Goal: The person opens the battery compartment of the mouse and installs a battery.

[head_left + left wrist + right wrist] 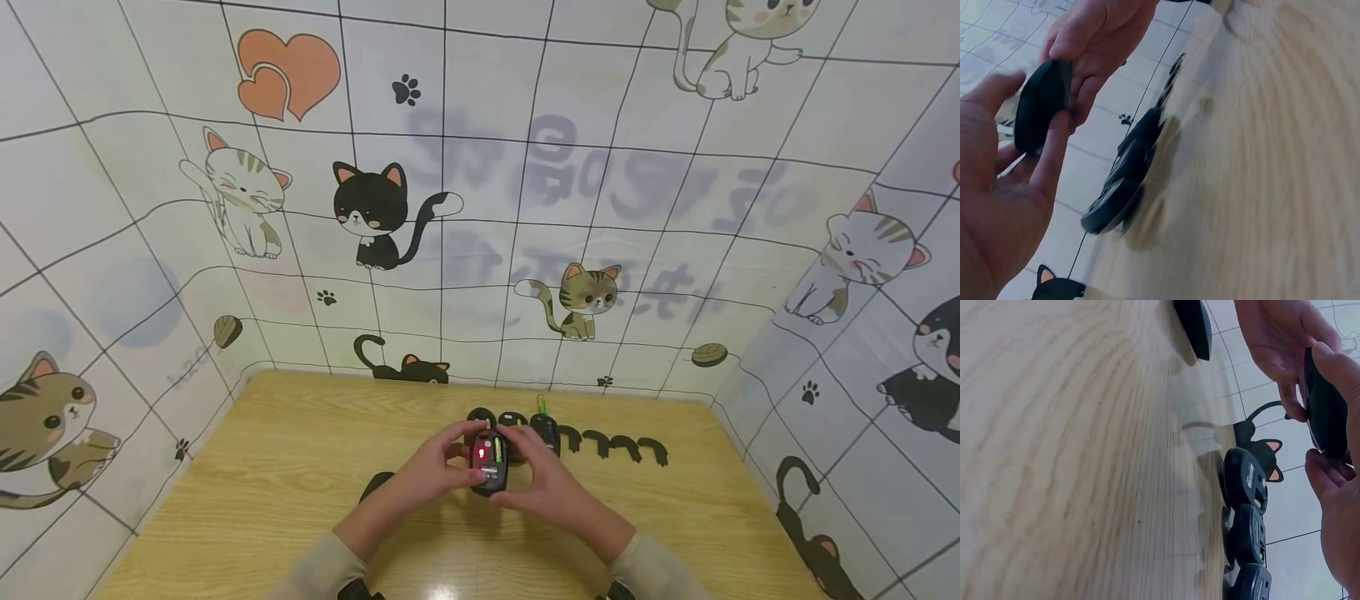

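Observation:
In the head view a black computer mouse (pixel 490 475) is held up over the table, underside showing. A green battery (pixel 498 451) sits in its uncovered compartment, and a red light (pixel 482 453) glows beside it. My left hand (pixel 435 465) grips the mouse from the left, thumb on its lower part. From the right, my right hand (pixel 551 485) holds its edge with thumb and fingers. The left wrist view shows the mouse (pixel 1041 106) edge-on between my left hand (pixel 1010 194) and right hand (pixel 1104 47). In the right wrist view the right thumb lies along the mouse (pixel 1327 412).
Behind the hands stand more mice in a row, the rightmost mouse (pixel 545 429) with a green battery (pixel 542 405) at its far end. Several curved black covers (pixel 628 447) continue the row. Another black object (pixel 377 483) lies partly behind my left forearm. Patterned cloth (pixel 480 250) walls the wooden table (pixel 300 450).

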